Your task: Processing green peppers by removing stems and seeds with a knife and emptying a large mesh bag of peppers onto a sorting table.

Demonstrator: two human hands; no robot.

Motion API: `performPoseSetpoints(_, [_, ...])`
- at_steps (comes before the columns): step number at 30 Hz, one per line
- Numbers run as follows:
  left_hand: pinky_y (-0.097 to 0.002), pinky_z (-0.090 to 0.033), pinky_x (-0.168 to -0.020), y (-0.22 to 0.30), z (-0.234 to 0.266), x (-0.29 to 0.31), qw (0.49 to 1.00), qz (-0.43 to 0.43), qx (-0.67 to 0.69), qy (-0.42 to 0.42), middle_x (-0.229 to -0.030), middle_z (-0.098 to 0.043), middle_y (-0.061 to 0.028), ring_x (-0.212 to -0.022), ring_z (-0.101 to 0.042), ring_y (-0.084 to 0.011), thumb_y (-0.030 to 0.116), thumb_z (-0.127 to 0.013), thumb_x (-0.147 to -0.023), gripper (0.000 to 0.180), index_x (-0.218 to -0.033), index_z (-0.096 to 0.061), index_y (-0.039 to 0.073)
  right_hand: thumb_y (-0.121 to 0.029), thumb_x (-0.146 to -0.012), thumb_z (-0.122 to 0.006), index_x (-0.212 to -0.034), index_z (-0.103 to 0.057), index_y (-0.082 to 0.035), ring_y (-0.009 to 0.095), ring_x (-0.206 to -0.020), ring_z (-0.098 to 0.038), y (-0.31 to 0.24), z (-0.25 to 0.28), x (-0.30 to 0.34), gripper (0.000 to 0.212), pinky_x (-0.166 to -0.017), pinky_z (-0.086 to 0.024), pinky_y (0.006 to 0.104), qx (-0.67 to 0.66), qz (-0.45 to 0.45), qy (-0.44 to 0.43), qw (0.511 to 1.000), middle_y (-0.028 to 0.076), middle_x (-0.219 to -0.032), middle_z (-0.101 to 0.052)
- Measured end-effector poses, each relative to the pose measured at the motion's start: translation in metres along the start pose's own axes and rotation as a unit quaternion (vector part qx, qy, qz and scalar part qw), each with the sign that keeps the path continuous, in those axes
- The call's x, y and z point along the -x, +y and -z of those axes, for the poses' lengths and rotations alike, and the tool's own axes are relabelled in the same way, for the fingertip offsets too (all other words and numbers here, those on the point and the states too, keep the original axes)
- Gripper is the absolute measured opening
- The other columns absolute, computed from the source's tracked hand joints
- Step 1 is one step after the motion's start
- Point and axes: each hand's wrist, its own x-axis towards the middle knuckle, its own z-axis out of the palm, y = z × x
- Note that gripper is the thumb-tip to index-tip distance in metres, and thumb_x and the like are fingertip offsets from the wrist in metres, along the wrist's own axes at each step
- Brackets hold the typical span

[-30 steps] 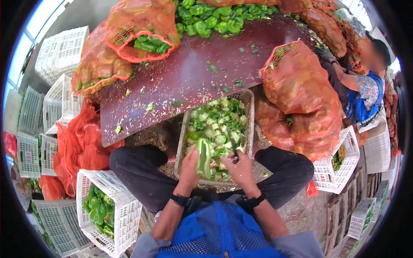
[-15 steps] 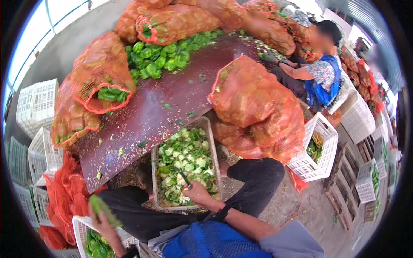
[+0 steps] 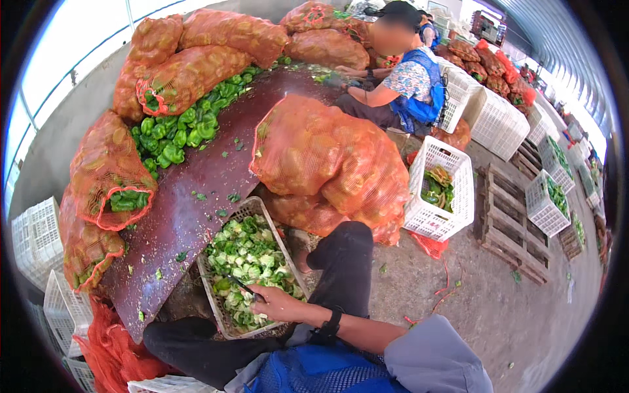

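My right hand (image 3: 278, 304) is closed around a small dark knife (image 3: 241, 283), held over a pale crate (image 3: 210, 298) between my legs. Cut green pepper tops and cores (image 3: 252, 259) fill that crate. My left hand is out of view. At the lower edge shows the rim of a white crate (image 3: 171, 385), its contents hidden. Beyond my knees stretches a dark red tabletop (image 3: 196, 216), strewn with seeds and green scraps. Whole green peppers (image 3: 180, 137) are heaped along its far left side.
Orange mesh sacks (image 3: 334, 157) stand close in front, and more (image 3: 108, 167) line the left. A white crate (image 3: 452, 216) and a wooden pallet (image 3: 517, 226) are on the right. A co-worker (image 3: 406, 85) sits beyond. Empty red netting (image 3: 121, 350) lies at lower left.
The view has swung to the right. My left hand, which held a green pepper over the lower-left crate, has left the view. My right hand still holds the knife over the trimmings.
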Motion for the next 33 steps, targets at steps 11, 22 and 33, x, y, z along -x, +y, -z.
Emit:
performPoseSetpoints(11, [-0.0435,-0.047,-0.111,0.305,-0.029,-0.064,0.904,-0.052,0.421,-0.044,-0.134,-0.067,-0.0207,-0.128,-0.061,-0.0359,-0.002,-0.064,-0.093,0.042,-0.134,-0.063,-0.007,-0.02,-0.09,-0.071,-0.115,-0.068,-0.001,0.031,-0.077,-0.072,-0.026,0.005,0.068,0.031,-0.071,-0.056,0.0422,0.24,0.08,0.218,0.943,0.023,-0.086,-0.069])
performPoseSetpoints(22, [-0.047,-0.053,-0.092,0.453,-0.057,-0.034,0.801,-0.135,0.517,-0.269,-0.108,-0.071,-0.0212,-0.103,-0.068,-0.0397,0.006,-0.068,-0.085,0.036,-0.121,-0.071,0.0,-0.02,-0.093,-0.068,-0.122,-0.061,-0.004,0.045,-0.084,-0.07,-0.076,0.025,0.035,0.034,-0.074,-0.054,0.0515,0.34,0.05,0.23,0.911,0.024,-0.085,-0.069])
performPoseSetpoints(33, [-0.0559,-0.048,-0.103,0.467,-0.16,-0.003,0.873,-0.078,0.226,-0.424,-0.129,-0.065,-0.0243,-0.12,-0.061,-0.0441,0.025,-0.072,-0.086,0.065,-0.145,-0.056,0.0,-0.023,-0.091,-0.074,-0.114,-0.071,-0.006,0.041,-0.084,-0.073,-0.032,0.137,-0.154,0.03,-0.074,-0.057,0.0503,0.446,0.113,0.376,0.804,0.021,-0.089,-0.073])
